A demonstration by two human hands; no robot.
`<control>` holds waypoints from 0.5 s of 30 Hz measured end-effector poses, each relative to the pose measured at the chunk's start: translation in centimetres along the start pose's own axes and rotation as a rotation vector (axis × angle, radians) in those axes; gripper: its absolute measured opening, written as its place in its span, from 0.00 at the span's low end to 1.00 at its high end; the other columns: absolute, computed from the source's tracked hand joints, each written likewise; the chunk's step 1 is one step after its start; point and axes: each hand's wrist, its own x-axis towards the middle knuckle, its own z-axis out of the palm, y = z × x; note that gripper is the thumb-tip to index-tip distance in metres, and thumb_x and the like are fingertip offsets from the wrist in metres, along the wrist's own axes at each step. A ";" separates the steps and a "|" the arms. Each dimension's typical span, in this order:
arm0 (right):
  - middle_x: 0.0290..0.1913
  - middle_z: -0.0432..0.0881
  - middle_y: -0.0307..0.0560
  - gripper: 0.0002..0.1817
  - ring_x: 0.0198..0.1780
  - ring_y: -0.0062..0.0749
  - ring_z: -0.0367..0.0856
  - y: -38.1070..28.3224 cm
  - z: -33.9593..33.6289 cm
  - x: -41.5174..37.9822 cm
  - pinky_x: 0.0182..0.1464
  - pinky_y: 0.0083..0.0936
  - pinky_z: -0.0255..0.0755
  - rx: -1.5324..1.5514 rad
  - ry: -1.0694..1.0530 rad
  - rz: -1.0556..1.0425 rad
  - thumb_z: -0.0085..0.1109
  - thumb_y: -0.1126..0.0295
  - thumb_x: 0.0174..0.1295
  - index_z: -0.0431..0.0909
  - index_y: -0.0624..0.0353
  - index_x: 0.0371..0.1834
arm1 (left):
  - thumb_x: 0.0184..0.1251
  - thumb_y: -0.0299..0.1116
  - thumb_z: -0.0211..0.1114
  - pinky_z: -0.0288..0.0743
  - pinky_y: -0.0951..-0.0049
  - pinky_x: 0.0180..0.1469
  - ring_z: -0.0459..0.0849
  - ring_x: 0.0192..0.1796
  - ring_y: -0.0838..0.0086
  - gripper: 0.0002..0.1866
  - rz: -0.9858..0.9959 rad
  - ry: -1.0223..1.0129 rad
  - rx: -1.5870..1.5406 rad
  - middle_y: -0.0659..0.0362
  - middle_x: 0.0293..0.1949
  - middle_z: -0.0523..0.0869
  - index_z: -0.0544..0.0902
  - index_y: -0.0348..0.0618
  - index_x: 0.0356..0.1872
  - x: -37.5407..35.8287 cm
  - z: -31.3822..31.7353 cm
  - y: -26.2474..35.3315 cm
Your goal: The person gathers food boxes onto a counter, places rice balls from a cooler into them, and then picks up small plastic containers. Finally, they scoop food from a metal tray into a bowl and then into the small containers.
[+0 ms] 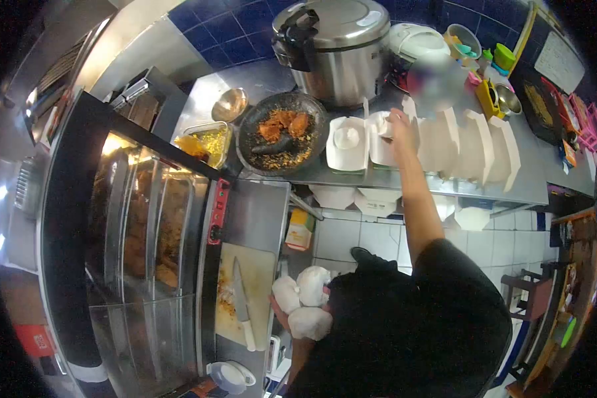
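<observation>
Three round white wrapped bundles (pixel 310 286) rest in my left hand (pixel 280 313), held against my body; most of its fingers are hidden under them. My right hand (pixel 399 127) reaches to the counter, its fingers closed on another white bundle (pixel 381 125) inside an open white takeaway box (pixel 383 155). Left of it, a second open takeaway box (pixel 346 160) has a similar white bundle in it. More open boxes (pixel 439 149) stand in a row to the right, their lids upright.
A stone mortar (pixel 247 149) with fried pieces and a dark pestle sits left of the boxes. Behind stands a large steel cooker (pixel 341 66). A knife (pixel 239 292) lies on a cutting board (pixel 262 265), beside a glass food warmer (pixel 146 325).
</observation>
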 end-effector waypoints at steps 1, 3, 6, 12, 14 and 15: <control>0.56 0.74 0.52 0.29 0.52 0.39 0.75 2.0 -0.2 3.3 0.51 0.37 0.73 -0.271 0.027 0.037 0.63 0.57 0.55 0.71 0.47 0.62 | 0.62 0.72 0.47 0.78 0.51 0.50 0.78 0.52 0.48 0.43 0.019 0.007 -0.016 0.42 0.57 0.73 0.68 0.41 0.62 -0.4 -0.3 0.2; 0.60 0.70 0.58 0.29 0.57 0.48 0.71 3.5 1.7 4.3 0.54 0.44 0.70 -0.712 0.115 0.038 0.62 0.57 0.56 0.71 0.46 0.63 | 0.62 0.72 0.47 0.78 0.51 0.49 0.78 0.52 0.48 0.43 0.056 0.013 -0.038 0.42 0.57 0.73 0.67 0.41 0.62 -0.8 -0.7 0.5; 0.68 0.58 0.64 0.30 0.65 0.62 0.61 6.1 3.0 4.7 0.61 0.53 0.64 -1.176 0.221 -0.030 0.61 0.59 0.56 0.70 0.43 0.65 | 0.61 0.72 0.47 0.78 0.51 0.49 0.78 0.52 0.48 0.44 0.085 0.020 -0.053 0.41 0.57 0.72 0.67 0.41 0.62 -1.0 -0.9 0.9; 0.51 0.76 0.64 0.18 0.57 0.53 0.72 2.5 3.3 -6.5 0.56 0.44 0.67 -0.851 0.325 -0.725 0.55 0.65 0.63 0.73 0.61 0.54 | 0.61 0.73 0.47 0.79 0.51 0.49 0.78 0.52 0.47 0.45 0.054 0.018 -0.055 0.41 0.58 0.72 0.66 0.40 0.62 0.0 -0.5 1.1; 0.39 0.81 0.55 0.12 0.40 0.51 0.79 0.1 3.7 -16.5 0.43 0.41 0.71 -0.652 0.010 -0.742 0.60 0.65 0.58 0.76 0.58 0.42 | 0.61 0.73 0.47 0.79 0.51 0.48 0.78 0.52 0.47 0.45 0.014 0.000 -0.056 0.40 0.58 0.71 0.66 0.40 0.62 1.1 -0.4 0.6; 0.40 0.81 0.54 0.10 0.40 0.50 0.79 0.4 3.6 -21.3 0.43 0.41 0.72 -0.332 -0.341 -0.666 0.60 0.63 0.57 0.76 0.57 0.36 | 0.61 0.73 0.47 0.79 0.51 0.48 0.78 0.52 0.47 0.45 -0.010 -0.021 -0.044 0.40 0.58 0.71 0.66 0.40 0.63 1.9 -0.5 0.1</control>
